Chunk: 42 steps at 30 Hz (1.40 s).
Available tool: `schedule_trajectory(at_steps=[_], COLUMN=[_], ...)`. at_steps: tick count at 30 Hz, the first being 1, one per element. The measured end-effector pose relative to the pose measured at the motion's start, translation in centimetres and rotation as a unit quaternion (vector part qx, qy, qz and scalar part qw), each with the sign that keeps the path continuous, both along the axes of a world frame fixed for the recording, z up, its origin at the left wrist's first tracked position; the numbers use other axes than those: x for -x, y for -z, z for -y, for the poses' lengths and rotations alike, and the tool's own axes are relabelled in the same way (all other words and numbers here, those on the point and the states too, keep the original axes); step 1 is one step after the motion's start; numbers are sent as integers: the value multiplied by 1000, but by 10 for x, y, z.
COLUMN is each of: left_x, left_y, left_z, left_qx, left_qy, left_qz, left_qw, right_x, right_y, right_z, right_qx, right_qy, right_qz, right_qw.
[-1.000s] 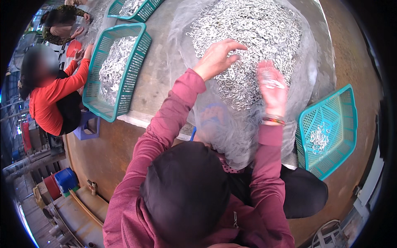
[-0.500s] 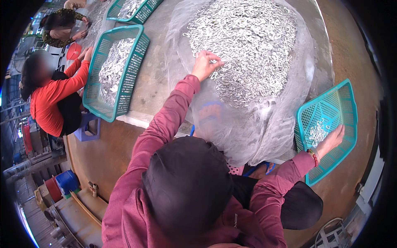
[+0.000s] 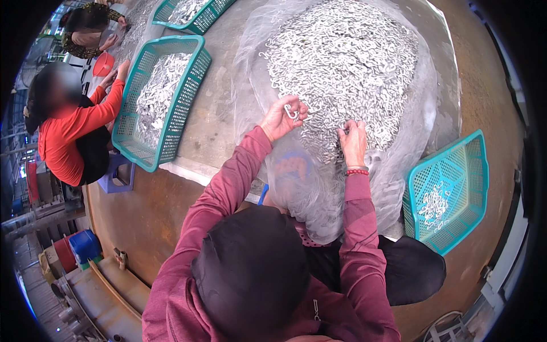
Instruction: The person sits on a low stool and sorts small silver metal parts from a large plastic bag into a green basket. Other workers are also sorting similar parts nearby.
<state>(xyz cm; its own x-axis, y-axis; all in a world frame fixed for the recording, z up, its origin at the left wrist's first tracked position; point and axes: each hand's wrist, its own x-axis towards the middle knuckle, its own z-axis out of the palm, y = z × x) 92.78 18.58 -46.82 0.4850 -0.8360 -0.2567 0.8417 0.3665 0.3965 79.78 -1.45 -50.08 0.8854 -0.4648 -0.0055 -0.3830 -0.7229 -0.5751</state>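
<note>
A broad pile of small, silvery-white curled pieces (image 3: 353, 57) lies on a sheer white net (image 3: 427, 114) in front of me. My left hand (image 3: 284, 118) is at the pile's near left edge, palm turned up and fingers curled around a few white curled pieces (image 3: 295, 112). To its right, my right hand (image 3: 353, 142) reaches down onto the near edge of the pile. Its fingers are bent together, and what they grip, if anything, is hidden. On my right a tilted teal basket (image 3: 476, 188) holds a small heap of the same white pieces (image 3: 434, 206).
At the left stands a teal basket (image 3: 202, 68) of silvery flat pieces, with another teal basket (image 3: 212, 16) behind it. A person in a red top (image 3: 74, 128) sits beside them; a second person (image 3: 85, 34) is farther back near a red bowl (image 3: 103, 64).
My right hand has left the teal basket on the right and come over to the pile. My left hand has turned palm up, a little lower, with its fingers curled in.
</note>
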Motion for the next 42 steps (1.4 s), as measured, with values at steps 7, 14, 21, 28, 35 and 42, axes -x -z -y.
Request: schedule_trajectory(at_steps=[7, 14, 21, 28, 35, 42], left_x=[-17, -14, -12, 12, -14, -21], left_y=[10, -14, 9, 40, 6, -14], left_z=[-13, -16, -6, 19, 4, -3], left_qx=[-6, 19, -519, -556, -481, -330], left_qy=[-13, -14, 100, 46, 27, 52], left_qz=[6, -62, 428, 678, 590, 299], left_qw=[1000, 998, 733, 479, 648, 894], right_x=[-21, -16, -13, -22, -26, -37], right_y=[-16, -11, -9, -15, -11, -15], right_z=[-11, -19, -25, -27, -28, -15], right_qx=[-159, 13, -36, 72, -20, -442], right_qy=[1, -55, -60, -97, -133, 58], right_qz=[100, 56, 73, 124, 75, 51], right_qw=[982, 997, 995, 985, 988, 894])
